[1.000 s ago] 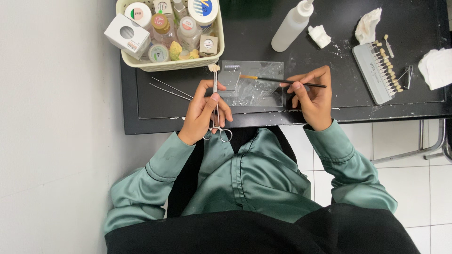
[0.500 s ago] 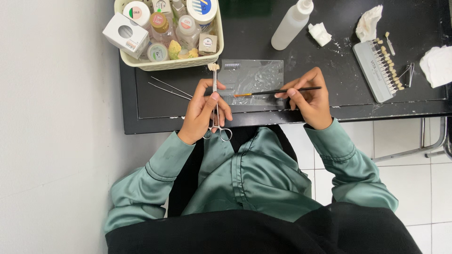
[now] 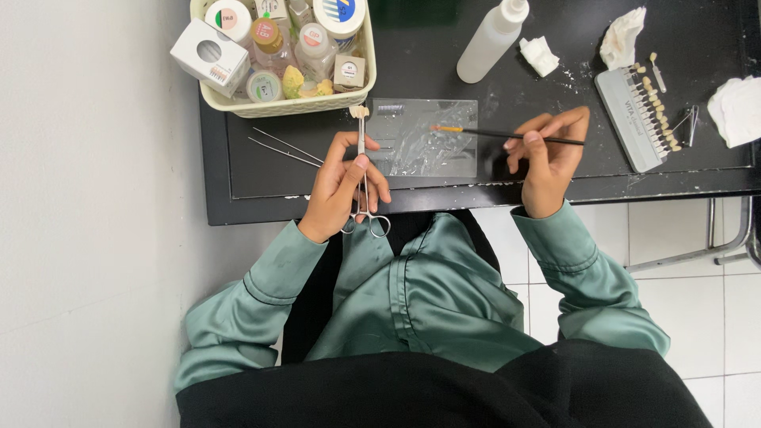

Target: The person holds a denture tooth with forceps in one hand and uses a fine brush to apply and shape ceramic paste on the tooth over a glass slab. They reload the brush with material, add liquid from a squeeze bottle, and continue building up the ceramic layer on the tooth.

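1. Head view: a pair of metal forceps (image 3: 363, 170) is gripped by the left hand (image 3: 342, 184), whose fingers are closed round the shaft just above the ring handles.
2. A small pale tooth-shaped piece (image 3: 359, 112) is seen clamped at the forceps' far tip, just near of the cream basket (image 3: 366, 75) of jars and bottles.
3. A thin black brush (image 3: 507, 135) is pinched by the right hand (image 3: 547, 158) between thumb and fingertips, the other fingers being curled.
4. The brush's orange tip is held over the clear glass slab (image 3: 428, 139), which lies on the dark tray (image 3: 261, 178) between the two hands.
5. The work is judged to be under way: material is being picked up on the slab, and the brush is not yet brought to the clamped piece, which lies well to its left.
6. Further right, a shade guide (image 3: 634, 119) and a white squeeze bottle (image 3: 491, 40) are left untouched.
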